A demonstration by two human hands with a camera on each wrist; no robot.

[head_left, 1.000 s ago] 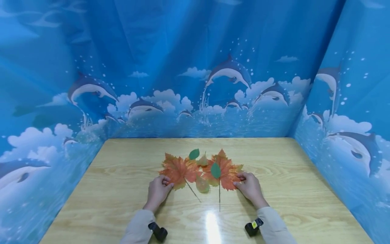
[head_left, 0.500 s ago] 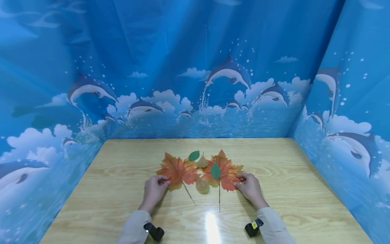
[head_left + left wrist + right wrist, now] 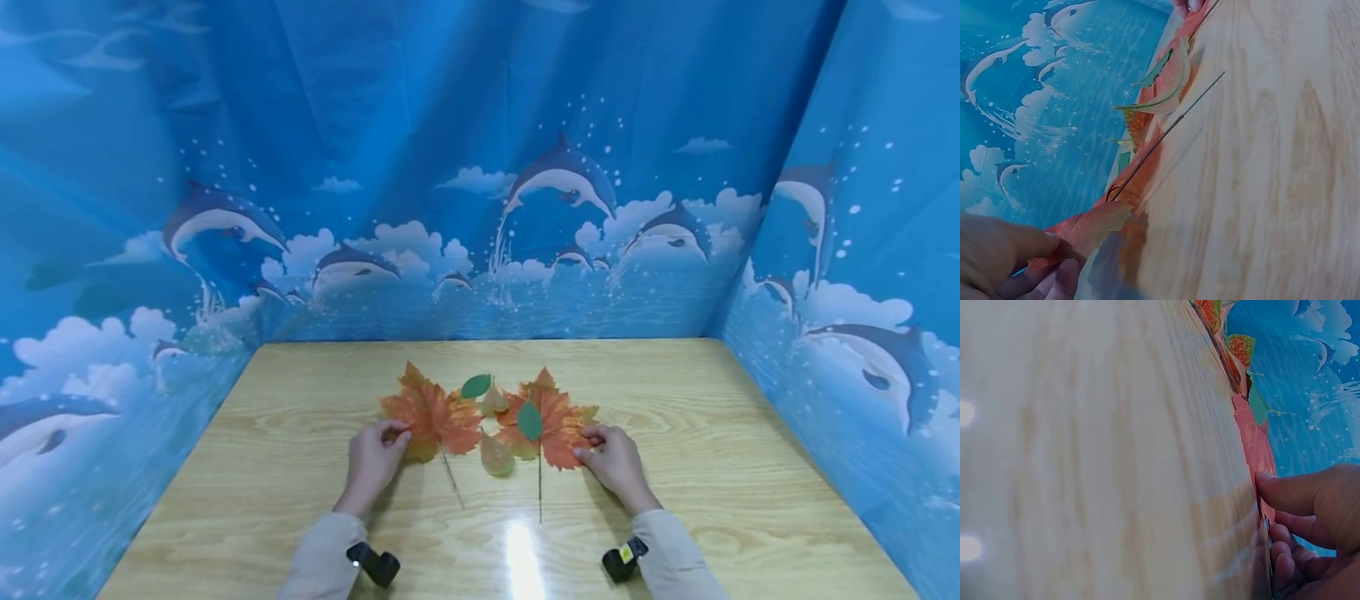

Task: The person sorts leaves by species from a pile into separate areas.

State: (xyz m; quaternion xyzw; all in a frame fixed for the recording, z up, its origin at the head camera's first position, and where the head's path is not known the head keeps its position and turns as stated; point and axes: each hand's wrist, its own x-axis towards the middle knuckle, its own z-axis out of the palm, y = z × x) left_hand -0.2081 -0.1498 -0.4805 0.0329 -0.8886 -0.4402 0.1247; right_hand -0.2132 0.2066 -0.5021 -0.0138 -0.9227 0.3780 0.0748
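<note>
My left hand pinches the lower left edge of an orange-red maple leaf between thumb and fingers; the left wrist view shows that leaf edge in the grip. On the other side, my right hand pinches the right edge of a second maple leaf. Each maple leaf has a thin dark stem pointing toward me. A small green leaf lies on the right maple leaf. Between the two maple leaves are another green leaf, a yellowish leaf and a rounder yellow-green leaf.
The leaves are on a light wood-grain table. Behind it and at both sides hang blue curtains printed with dolphins. A bright light reflection shows near the front of the table. Black cameras sit on both wrists.
My left hand has moved left with its maple leaf, which has turned slightly and whose stem now stands steeper. The small leaves between have shifted a little left. My right hand stays in place.
</note>
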